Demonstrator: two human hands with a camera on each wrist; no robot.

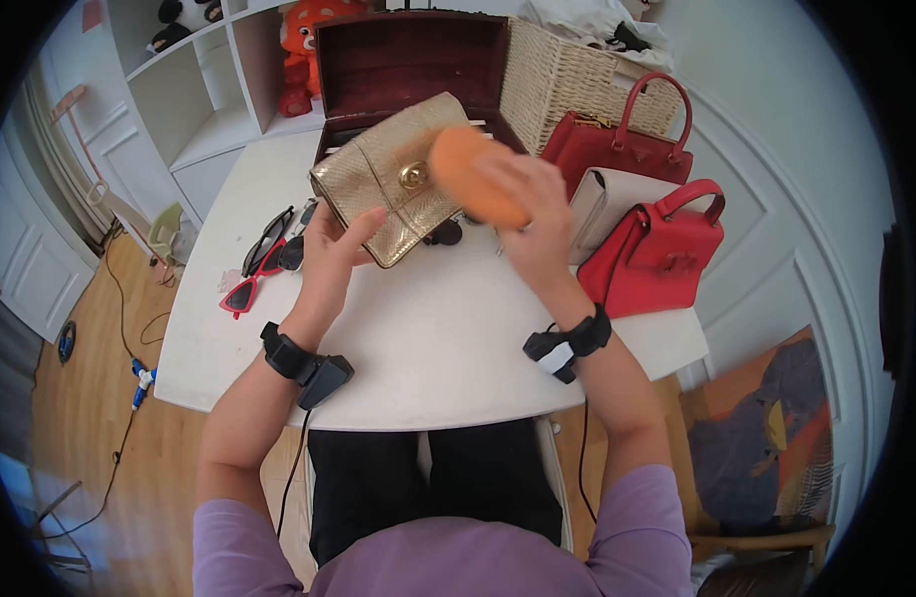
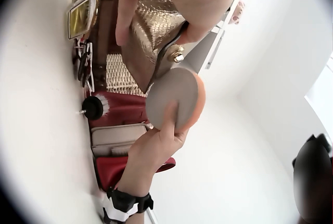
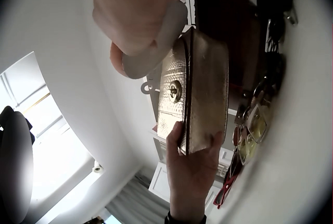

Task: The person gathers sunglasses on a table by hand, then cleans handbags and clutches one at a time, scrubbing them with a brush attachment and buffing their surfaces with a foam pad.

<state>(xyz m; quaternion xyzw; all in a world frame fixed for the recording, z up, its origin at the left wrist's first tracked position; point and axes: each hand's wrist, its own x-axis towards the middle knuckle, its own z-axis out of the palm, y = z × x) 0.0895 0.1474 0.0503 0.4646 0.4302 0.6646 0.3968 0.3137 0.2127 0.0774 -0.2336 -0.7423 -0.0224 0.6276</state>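
Note:
My left hand (image 1: 330, 249) grips a gold snakeskin-textured clutch bag (image 1: 373, 179) by its lower left end, holding it tilted above the white table. A round turn-lock clasp (image 3: 175, 91) sits on the bag's flap. In my right hand (image 1: 539, 214) is a round, thick sponge pad (image 1: 463, 177), orange with a flat grey face (image 2: 169, 99). Thumb and fingers pinch the pad by its edge. In the head view the pad overlaps the bag's right end, near the clasp, and looks blurred. The left wrist view shows its grey face beside the bag's flap.
Sunglasses (image 1: 241, 297) lie on the white table (image 1: 428, 358) at left. A red handbag (image 1: 657, 259), a beige bag (image 1: 602, 204) and a dark red handbag (image 1: 602, 149) stand at right. Behind are an open wooden chest (image 1: 413, 65) and a wicker basket (image 1: 547, 80). A black round brush (image 2: 94, 108) stands nearby.

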